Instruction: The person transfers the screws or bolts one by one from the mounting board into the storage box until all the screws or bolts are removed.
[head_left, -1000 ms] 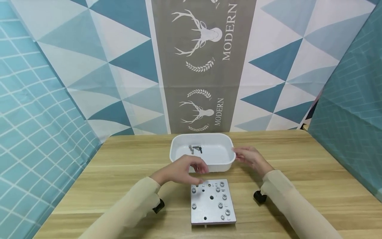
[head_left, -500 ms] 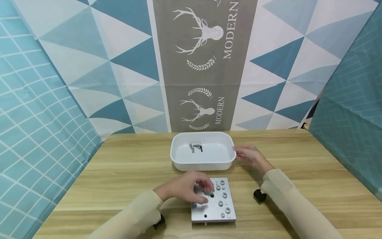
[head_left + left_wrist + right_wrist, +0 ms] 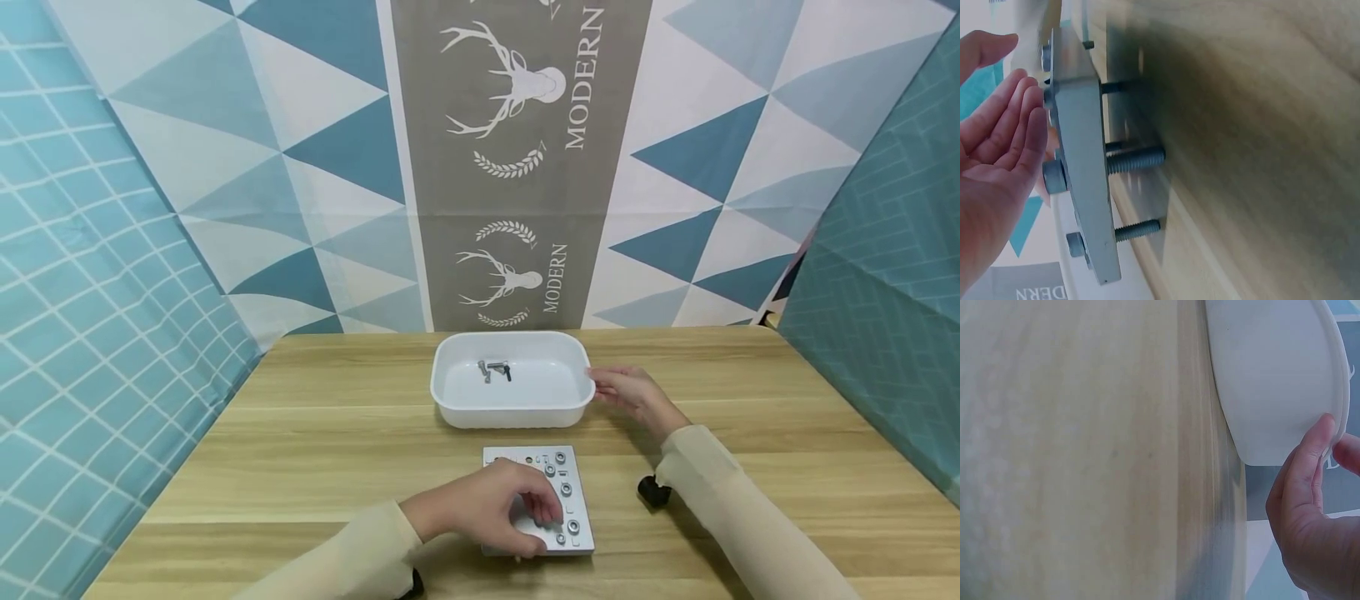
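My left hand (image 3: 495,504) hovers over a silver metal plate (image 3: 513,452), fingers loosely bent and thumb apart. In the left wrist view, the fingertips of that hand (image 3: 997,137) come close to the socket-head screws on the plate's (image 3: 1085,150) face; whether they touch one I cannot tell. Threaded shanks, such as a thick screw (image 3: 1136,160), stick out from the plate's underside. My right hand (image 3: 630,396) pinches the right rim of a white tray (image 3: 517,418), thumb on one side and fingers on the other, as the right wrist view shows.
Several loose screws (image 3: 495,369) lie toward the left inside the tray, one of them black. The tray stands behind the plate on a wooden table (image 3: 337,392). Patterned cloth (image 3: 510,167) hangs behind the table and at both sides.
My left hand has come from near the tray's front edge toward me and slightly right, and is now above the plate's front part. The right hand stays at the tray rim.
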Motion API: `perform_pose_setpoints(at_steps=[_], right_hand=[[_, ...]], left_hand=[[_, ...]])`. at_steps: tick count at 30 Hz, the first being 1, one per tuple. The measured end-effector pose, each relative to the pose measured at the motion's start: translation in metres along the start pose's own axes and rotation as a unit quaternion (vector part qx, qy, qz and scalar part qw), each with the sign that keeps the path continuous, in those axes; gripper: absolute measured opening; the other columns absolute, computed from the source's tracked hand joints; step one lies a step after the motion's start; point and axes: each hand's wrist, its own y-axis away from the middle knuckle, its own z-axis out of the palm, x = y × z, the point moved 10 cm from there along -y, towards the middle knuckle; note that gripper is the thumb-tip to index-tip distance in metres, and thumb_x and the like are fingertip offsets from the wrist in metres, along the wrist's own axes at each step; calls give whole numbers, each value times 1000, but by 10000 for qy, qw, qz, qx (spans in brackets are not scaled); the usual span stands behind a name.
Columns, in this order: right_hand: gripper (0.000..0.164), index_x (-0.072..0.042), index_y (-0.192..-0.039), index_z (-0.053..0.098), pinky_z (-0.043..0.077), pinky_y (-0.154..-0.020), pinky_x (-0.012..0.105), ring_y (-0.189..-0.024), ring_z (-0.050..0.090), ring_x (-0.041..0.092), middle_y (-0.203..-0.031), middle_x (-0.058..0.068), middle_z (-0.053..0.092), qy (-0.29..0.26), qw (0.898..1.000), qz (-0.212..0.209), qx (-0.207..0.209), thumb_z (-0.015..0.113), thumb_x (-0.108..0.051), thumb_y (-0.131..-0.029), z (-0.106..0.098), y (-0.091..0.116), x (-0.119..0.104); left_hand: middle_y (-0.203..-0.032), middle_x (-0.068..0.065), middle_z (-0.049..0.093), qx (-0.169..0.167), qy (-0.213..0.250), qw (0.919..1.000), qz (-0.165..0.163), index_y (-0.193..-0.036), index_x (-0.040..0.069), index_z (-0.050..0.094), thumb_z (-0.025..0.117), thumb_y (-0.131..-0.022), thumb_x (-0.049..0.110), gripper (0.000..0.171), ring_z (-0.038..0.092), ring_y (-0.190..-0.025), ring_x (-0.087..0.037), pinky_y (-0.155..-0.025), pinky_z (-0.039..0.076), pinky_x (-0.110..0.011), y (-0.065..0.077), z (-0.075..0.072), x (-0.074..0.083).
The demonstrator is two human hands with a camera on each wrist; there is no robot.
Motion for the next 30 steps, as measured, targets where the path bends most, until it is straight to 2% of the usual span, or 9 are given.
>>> perform_pose_setpoints(at_steps=[13,21,26,30], right_hand=[[54,15,-135,40,56,-70,15,-70,64,3,-77,-5,66,53,9999,82,42,59,-15,-94,1,2,1],[54,14,-135,40,56,-72,17,-70,65,3,-77,-5,67,31,10000,86,36,59,-15,-94,0,2,1],[55,14,-136,41,56,-72,17,-70,64,3,-77,-5,67,75,9999,88,28,60,-17,-94,1,3,1],[55,14,-136,40,56,-71,16,-70,64,3,-77,-5,67,30,9999,89,42,59,-16,-94,0,3,1]], left_hand=[[-85,3,67,227,-882,9958,-113,-94,11,70,75,-76,13,18,50,-77,9,-73,41,1,-1,9,12],[-80,6,65,524,-1137,9919,-220,-87,12,69,74,-76,13,11,48,-72,10,-67,39,3,-4,7,16],[-77,7,64,555,-1406,9883,-178,-83,13,69,75,-75,14,10,47,-69,11,-65,38,3,-6,8,18],[-75,7,65,543,-1406,9883,-214,-82,12,70,75,-74,12,9,47,-67,12,-64,39,3,-7,9,19]])
